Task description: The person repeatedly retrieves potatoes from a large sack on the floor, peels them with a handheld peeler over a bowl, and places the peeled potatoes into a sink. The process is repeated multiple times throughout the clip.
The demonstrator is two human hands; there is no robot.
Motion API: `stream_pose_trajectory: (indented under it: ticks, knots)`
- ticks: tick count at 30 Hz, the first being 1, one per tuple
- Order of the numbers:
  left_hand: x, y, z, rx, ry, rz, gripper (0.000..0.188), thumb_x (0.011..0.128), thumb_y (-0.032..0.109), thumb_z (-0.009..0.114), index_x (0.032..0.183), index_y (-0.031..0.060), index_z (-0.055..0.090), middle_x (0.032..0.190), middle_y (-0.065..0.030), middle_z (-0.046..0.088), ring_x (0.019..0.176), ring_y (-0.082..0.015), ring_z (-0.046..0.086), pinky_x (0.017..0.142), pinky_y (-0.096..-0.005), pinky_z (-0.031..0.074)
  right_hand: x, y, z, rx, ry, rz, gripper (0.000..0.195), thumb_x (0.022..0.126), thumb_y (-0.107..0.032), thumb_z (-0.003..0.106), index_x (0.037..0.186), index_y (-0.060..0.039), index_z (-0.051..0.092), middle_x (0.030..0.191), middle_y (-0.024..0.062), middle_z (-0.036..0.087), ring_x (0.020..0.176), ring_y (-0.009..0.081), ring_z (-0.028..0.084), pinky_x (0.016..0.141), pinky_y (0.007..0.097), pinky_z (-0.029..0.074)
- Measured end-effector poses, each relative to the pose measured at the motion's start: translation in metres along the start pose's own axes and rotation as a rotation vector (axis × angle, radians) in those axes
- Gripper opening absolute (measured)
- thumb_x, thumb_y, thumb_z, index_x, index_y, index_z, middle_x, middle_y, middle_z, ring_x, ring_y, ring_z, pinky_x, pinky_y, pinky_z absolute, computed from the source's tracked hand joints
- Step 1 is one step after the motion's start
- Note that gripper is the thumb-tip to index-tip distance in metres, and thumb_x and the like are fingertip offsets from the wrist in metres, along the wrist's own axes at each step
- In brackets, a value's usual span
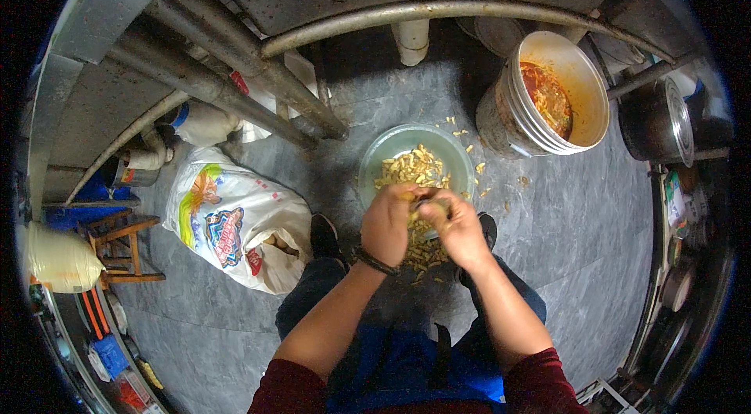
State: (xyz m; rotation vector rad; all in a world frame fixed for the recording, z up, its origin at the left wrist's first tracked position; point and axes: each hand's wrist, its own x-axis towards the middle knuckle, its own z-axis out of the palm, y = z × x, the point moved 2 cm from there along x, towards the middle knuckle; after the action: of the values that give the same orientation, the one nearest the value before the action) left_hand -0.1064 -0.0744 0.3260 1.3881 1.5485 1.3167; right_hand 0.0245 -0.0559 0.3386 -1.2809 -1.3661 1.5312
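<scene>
Both my hands meet above a pale green plastic basin point(370, 159) on the floor between my feet. In my left hand point(388, 225) is a small yellowish piece, probably a potato, partly hidden by the fingers. Right against it, my right hand point(455, 226) grips a small tool that is blurred and mostly covered, so its kind is unclear. Yellow-brown peelings point(412, 170) lie inside the basin, and more peelings point(423, 254) are heaped on the floor below it, close to my feet.
An open white woven sack point(234, 226) holding round tan produce lies to the left. At the upper right a white bucket point(510, 103) contains reddish food waste. Metal table legs point(252, 74) and a crossbar point(469, 6) stand ahead; a wooden stool point(126, 247) is far left.
</scene>
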Motion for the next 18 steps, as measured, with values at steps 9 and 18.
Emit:
stream_pose_trajectory:
  ticks: [9, 18]
  knots:
    - [0.003, 0.014, -0.010, 0.189, -0.197, 0.022, 0.029, 0.094, 0.024, 0.039, 0.104, 0.0048, 0.059, 0.094, -0.0139, 0.065, 0.085, -0.0254, 0.063, 0.072, -0.0327, 0.049, 0.001, 0.008, -0.001, -0.045, -0.005, -0.140, 0.004, 0.087, -0.006, 0.060, 0.087, -0.0031, 0.057, 0.077, 0.0003, 0.059, 0.072, 0.0088, 0.053, 0.067, 0.0244, 0.045]
    - [0.004, -0.003, -0.009, -0.188, -0.070, -0.190, 0.025, 0.094, 0.023, 0.038, 0.101, 0.0047, 0.054, 0.102, -0.0141, 0.059, 0.094, -0.0257, 0.058, 0.081, -0.0337, 0.044, 0.006, 0.007, -0.008, 0.222, -0.006, 0.132, 0.006, 0.087, -0.006, 0.060, 0.082, -0.0034, 0.057, 0.075, -0.0017, 0.058, 0.074, 0.0078, 0.053, 0.067, 0.0235, 0.043]
